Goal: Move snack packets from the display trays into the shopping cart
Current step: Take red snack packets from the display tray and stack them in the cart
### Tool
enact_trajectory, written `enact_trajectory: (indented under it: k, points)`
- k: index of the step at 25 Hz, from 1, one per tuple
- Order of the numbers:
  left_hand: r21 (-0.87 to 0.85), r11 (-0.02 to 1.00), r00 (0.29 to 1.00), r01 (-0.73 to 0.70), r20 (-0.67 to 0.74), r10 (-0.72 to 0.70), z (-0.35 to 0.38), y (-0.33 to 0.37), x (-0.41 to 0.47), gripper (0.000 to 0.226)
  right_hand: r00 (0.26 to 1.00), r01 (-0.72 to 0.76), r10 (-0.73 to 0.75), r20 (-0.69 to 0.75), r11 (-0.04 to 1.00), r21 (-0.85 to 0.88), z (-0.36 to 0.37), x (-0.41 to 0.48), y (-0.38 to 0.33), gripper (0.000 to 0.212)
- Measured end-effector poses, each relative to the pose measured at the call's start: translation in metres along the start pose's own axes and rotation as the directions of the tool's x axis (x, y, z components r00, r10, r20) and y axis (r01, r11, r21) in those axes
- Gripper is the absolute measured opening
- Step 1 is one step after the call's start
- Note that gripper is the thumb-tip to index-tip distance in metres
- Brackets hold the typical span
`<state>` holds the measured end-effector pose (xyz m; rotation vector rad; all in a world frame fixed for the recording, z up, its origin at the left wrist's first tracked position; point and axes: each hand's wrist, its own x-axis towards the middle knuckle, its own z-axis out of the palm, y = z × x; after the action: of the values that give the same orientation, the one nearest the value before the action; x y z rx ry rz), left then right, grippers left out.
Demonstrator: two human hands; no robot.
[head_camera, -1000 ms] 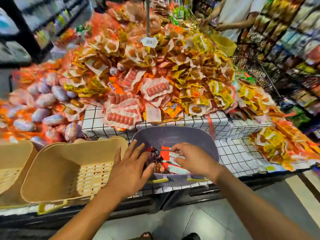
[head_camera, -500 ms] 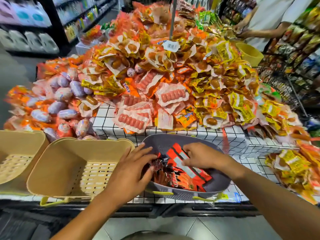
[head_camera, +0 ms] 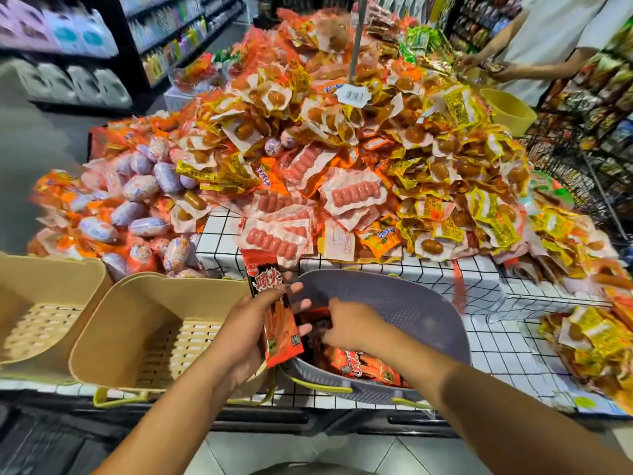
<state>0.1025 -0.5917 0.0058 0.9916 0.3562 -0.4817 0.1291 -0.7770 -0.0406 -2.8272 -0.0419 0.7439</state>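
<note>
While the left hand (head_camera: 246, 341) grips a red snack packet (head_camera: 274, 303) upright, thumb and fingers wrapped round its lower half, the packet stands over the near-left rim of a grey perforated basket (head_camera: 411, 303). The right hand (head_camera: 349, 329) reaches down into that basket, fingers bent toward more red packets (head_camera: 363, 368) lying in its bottom; whether they have hold of one I cannot tell. Just left of it sits a beige slotted basket (head_camera: 113, 337), and a second beige basket (head_camera: 41, 296) beside that. All three rest on a white grid-patterned cloth (head_camera: 496, 341). Behind rises a heap of pink sausage packs (head_camera: 356, 192), yellow wrappers (head_camera: 455, 108) and purple egg-shaped packets (head_camera: 147, 186). Far right, another person (head_camera: 548, 39) stands near a yellow tub (head_camera: 507, 111).
</note>
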Motion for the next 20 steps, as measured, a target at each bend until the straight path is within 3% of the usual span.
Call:
enact_trajectory:
  k: [1,2,6,8,9,12,15,17,19,20]
  points:
    - [0.008,1.0,1.0,-0.007,-0.007,0.007,-0.001,-0.001,0.001,0.028,0.999,-0.008,0.013,0.031,0.99,-0.141,0.011,0.003,0.003,0.05]
    - [0.023,1.0,1.0,-0.019,-0.009,0.02,-0.002,-0.002,0.002,0.027,0.999,-0.024,0.03,0.036,0.987,-0.161,0.019,0.007,0.005,0.056]
    - [-0.001,0.999,0.999,-0.038,0.007,0.038,-0.004,0.0,0.0,0.043,0.999,-0.021,0.023,0.027,0.998,-0.064,0.009,0.01,0.011,0.052]
    - [-0.023,1.0,1.0,0.004,0.019,-0.004,-0.007,0.003,-0.001,0.059,0.997,-0.028,0.02,0.073,0.994,0.11,-0.014,-0.002,0.022,0.044]
    - [-0.034,0.999,0.999,0.028,0.027,-0.027,-0.008,0.004,0.0,0.062,0.996,-0.035,0.012,0.086,0.96,0.278,-0.026,-0.011,0.031,0.041]
    - [-0.103,0.992,0.997,0.067,0.035,-0.064,-0.007,0.004,0.001,0.058,0.998,0.008,-0.048,0.042,0.749,0.662,-0.06,-0.041,0.035,0.031]
    - [-0.059,0.996,0.995,0.064,0.086,-0.059,0.004,0.006,-0.005,0.047,0.991,0.098,-0.127,-0.029,0.577,0.811,-0.064,-0.044,-0.003,0.04]
    - [-0.027,0.999,0.996,0.039,0.077,-0.037,0.008,0.005,-0.006,0.045,0.984,0.119,-0.171,-0.042,0.473,0.873,-0.057,-0.034,-0.027,0.03]
    - [-0.05,0.999,1.0,0.022,0.019,-0.021,0.006,0.003,-0.002,0.041,0.989,0.145,-0.102,-0.109,0.474,0.868,-0.048,-0.022,-0.026,0.01]
    - [-0.062,0.998,1.0,0.019,0.003,-0.019,0.004,0.003,-0.001,0.038,0.986,0.153,-0.039,-0.161,0.577,0.802,-0.042,-0.015,-0.013,0.009]
